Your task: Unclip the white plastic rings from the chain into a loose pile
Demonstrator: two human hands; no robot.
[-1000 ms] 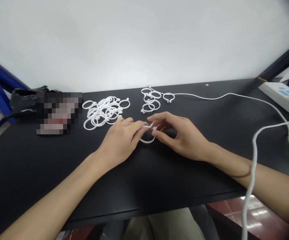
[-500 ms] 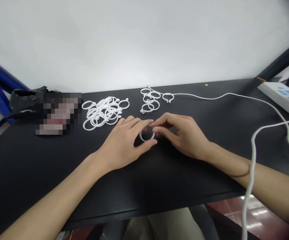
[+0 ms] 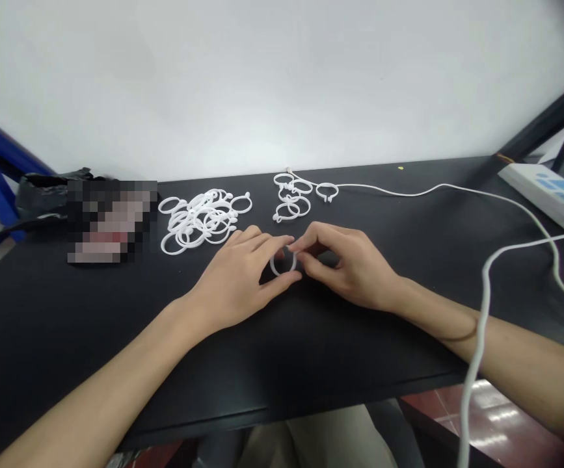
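Note:
Between my hands, a white plastic ring [image 3: 293, 263] is held low over the black table, tilted up with its opening toward me. My left hand [image 3: 242, 273] curves around its left side, with the fingers along the top and the thumb below. At the ring's upper right, the thumb and index finger of my right hand [image 3: 347, 263] close on its edge; the fingertips cover that part. A heap of similar white rings [image 3: 201, 218] lies beyond my left hand. Farther back, a smaller group of rings [image 3: 291, 198] lies beside a single ring [image 3: 327, 191] with small prongs.
A white cable [image 3: 399, 190] runs along the back of the table [image 3: 203, 390], and another strand crosses in front of my right forearm. At the right stands a white and blue box [image 3: 550, 188]. Black plastic [image 3: 42, 195] and a blurred-out item [image 3: 110, 224] sit at the left.
The held ring has turned slightly and looks narrower. My right fingers have shifted a little to the left along its edge. The ring piles stay put.

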